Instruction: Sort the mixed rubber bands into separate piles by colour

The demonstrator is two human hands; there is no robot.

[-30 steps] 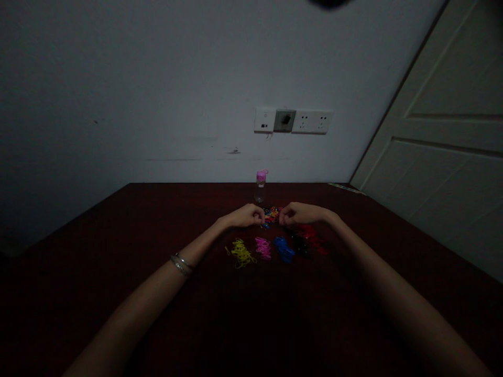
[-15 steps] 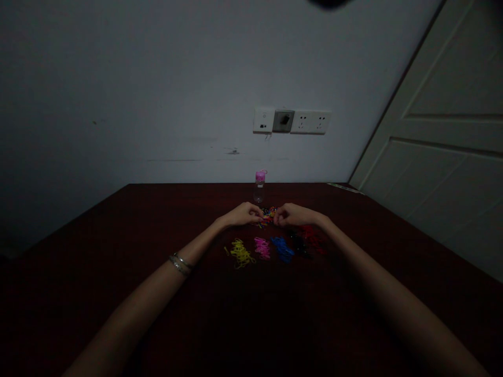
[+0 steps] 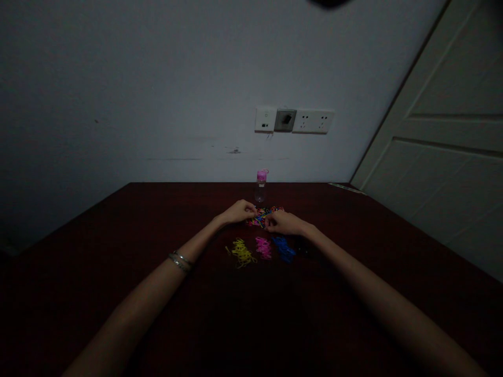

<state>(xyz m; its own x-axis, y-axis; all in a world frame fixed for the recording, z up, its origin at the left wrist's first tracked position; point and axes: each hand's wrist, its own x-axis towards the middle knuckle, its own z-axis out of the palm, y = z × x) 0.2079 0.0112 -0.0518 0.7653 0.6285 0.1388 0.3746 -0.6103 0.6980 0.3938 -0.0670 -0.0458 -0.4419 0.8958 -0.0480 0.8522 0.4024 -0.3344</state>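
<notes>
A mixed heap of small coloured loops (image 3: 261, 217), which look like rubber bands, lies on the dark red table (image 3: 173, 209). At the heap's left edge my left hand (image 3: 240, 211) has its thumb and fingers pinched together. My right hand (image 3: 282, 222) is closed over the right front of the heap, fingertips down among the loops. What either hand pinches is too small to make out. Nearer to me lie sorted piles: yellow loops (image 3: 242, 253), pink loops (image 3: 263, 248), blue loops (image 3: 283, 249) and dark loops (image 3: 303, 250) partly behind my right forearm.
Behind the heap stands a clear bottle (image 3: 260, 195) with a pink cap, close to the wall (image 3: 176, 94). Wall sockets (image 3: 313, 122) and a switch are above it. A pale door (image 3: 444, 157) is at the right. The light is dim.
My right hand has moved left and slightly nearer to me, and its forearm now covers the red pile. My left hand has shifted slightly left, exposing more of the heap.
</notes>
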